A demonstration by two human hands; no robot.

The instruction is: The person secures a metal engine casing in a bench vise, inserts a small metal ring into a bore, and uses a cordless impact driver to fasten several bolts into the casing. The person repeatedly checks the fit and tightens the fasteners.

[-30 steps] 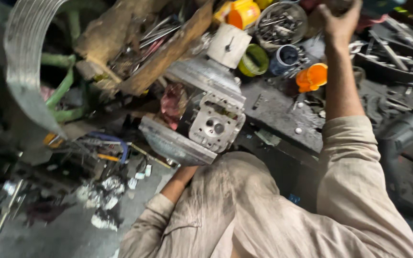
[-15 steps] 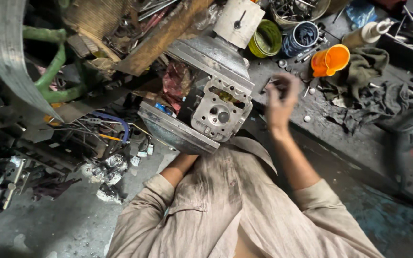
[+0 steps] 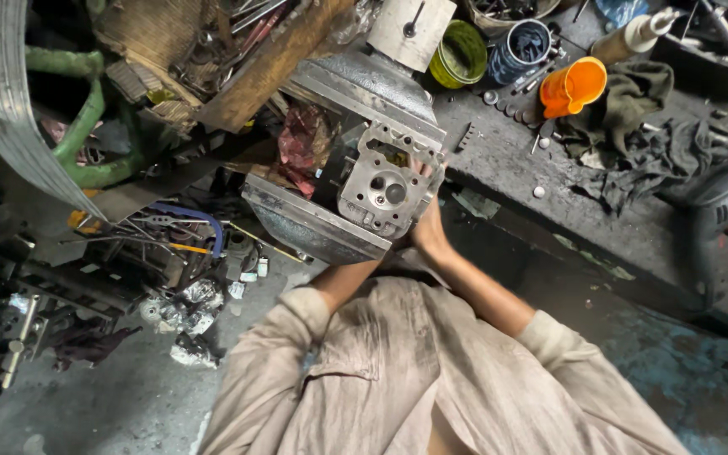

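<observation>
Hands (image 3: 428,221) cradle pitted, grey cast-metal cylinder head (image 3: 383,190) with round bores.

No labels, signs or screens show. The only possible package is a crumpled red wrapper (image 3: 301,143) left of the grey metal block (image 3: 381,190), perhaps foil.

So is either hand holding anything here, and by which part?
The right hand grips the grey metal cylinder head by its right edge. The left forearm runs under the metal housing; that hand is hidden, so its hold cannot be told.
</observation>
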